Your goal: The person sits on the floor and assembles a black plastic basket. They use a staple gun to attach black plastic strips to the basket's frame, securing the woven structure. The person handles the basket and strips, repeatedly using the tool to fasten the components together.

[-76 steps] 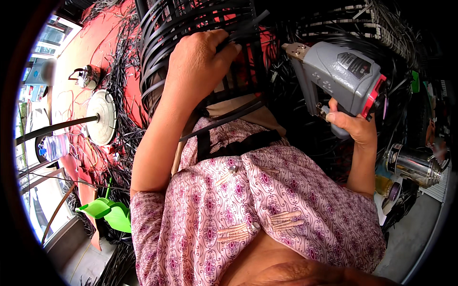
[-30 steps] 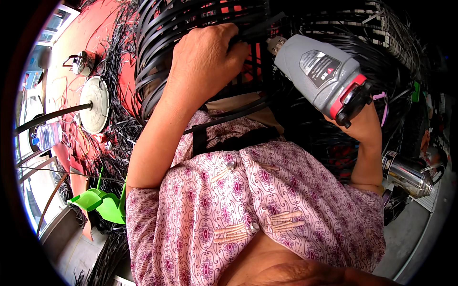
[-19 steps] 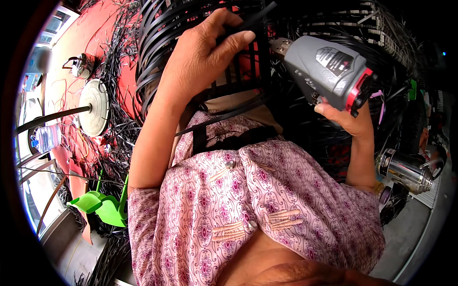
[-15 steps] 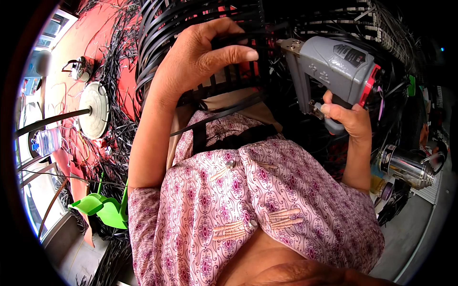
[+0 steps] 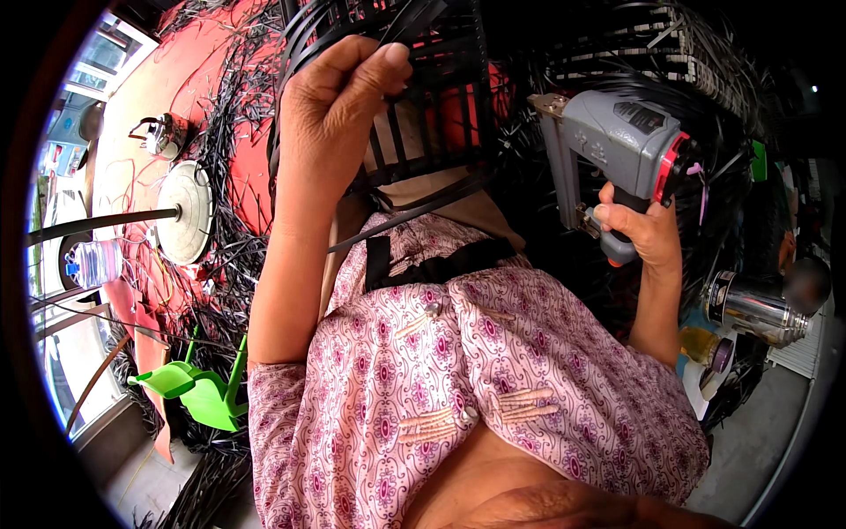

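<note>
My left hand is raised at upper centre, thumb and fingers pinched on a thin black strip that sticks out past them. Beyond it stands a black lattice frame with long flat strips, partly covered by the hand. On the right, my right hand grips a grey nail gun by its dark handle. The gun's nose points toward the upper left, apart from the frame. Another black strip runs across my lap, between the frame and my patterned shirt.
Tangled black strips cover much of the red floor at left. A round pale base with a pole, a metal kettle and a green dustpan are there. At right are a steel thermos and a purple-lidded jar.
My left hand has drawn left, and its fingers have closed from a loose curl into a pinch on the strip. The nail gun has shifted slightly down and stays in my right hand.
</note>
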{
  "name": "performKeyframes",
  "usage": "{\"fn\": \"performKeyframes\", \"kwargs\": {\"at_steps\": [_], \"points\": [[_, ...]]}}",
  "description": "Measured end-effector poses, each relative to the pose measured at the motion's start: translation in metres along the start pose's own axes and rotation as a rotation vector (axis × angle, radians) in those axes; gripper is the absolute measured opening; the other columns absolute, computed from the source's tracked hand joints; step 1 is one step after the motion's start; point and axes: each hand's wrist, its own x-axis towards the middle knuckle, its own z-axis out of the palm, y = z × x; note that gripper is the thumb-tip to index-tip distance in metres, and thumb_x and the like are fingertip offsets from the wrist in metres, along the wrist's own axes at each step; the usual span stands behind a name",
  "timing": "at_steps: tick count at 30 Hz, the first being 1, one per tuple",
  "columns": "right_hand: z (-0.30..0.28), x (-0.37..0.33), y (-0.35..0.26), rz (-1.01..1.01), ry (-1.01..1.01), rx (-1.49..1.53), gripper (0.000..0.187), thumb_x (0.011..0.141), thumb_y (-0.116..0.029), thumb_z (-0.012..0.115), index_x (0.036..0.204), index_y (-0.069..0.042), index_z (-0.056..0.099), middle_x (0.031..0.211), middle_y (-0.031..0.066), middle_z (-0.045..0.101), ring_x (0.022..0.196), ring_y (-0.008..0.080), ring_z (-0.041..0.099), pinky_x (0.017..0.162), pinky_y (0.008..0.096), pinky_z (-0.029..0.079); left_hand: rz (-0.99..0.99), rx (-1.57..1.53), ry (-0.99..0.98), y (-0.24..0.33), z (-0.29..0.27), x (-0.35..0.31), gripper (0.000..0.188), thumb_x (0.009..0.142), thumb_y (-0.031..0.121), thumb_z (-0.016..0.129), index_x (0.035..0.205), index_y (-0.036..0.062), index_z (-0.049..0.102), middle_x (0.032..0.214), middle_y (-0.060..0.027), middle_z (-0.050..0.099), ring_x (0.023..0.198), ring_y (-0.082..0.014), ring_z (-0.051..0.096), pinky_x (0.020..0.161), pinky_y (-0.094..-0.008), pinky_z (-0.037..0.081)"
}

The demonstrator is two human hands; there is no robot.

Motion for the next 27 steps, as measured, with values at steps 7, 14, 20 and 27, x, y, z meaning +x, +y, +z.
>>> {"fn": "performKeyframes", "kwargs": {"at_steps": [7,14,20,27], "points": [[0.002,0.000,-0.002,-0.031,0.009,-0.002,0.020,0.071,-0.003,0.075,0.085,-0.002,0.060,0.068,0.0017,0.058,0.056,0.0104,0.056,0.052,0.0255,0.045,-0.283,-0.278,-0.161,0.000,-0.005,0.008,0.028,0.091,0.036,0.068,0.092,0.0090,0.072,0.075,0.0036,0.064,0.063,-0.0025,0.051,0.057,-0.0166,0.036],[0.001,0.001,-0.002,-0.022,0.003,0.000,0.021,0.071,-0.004,0.075,0.085,-0.002,0.060,0.067,0.0017,0.058,0.056,0.0104,0.056,0.052,0.0252,0.045,-0.368,-0.585,-0.198,-0.014,-0.003,0.014,0.029,0.091,0.033,0.067,0.091,0.0048,0.070,0.073,0.0041,0.055,0.061,-0.0043,0.046,0.052,-0.0188,0.030],[-0.007,0.004,0.005,-0.012,-0.019,-0.032,0.034,0.069,-0.005,0.075,0.099,-0.001,0.060,0.074,0.0016,0.059,0.059,0.0093,0.055,0.054,0.0242,0.045,-0.311,-0.532,-0.267,-0.019,0.000,0.018,0.018,0.091,0.023,0.068,0.085,0.0059,0.064,0.072,0.0039,0.052,0.061,-0.0037,0.046,0.048,-0.0189,0.030],[-0.008,0.005,0.002,-0.038,0.012,-0.046,0.029,0.068,-0.006,0.078,0.092,-0.002,0.061,0.075,0.0006,0.059,0.060,0.0087,0.054,0.055,0.0233,0.045,-0.134,-0.088,-0.231,0.009,0.010,0.011,0.013,0.086,0.019,0.073,0.093,0.0081,0.070,0.075,0.0086,0.060,0.067,0.0005,0.048,0.060,-0.0171,0.036]]}}
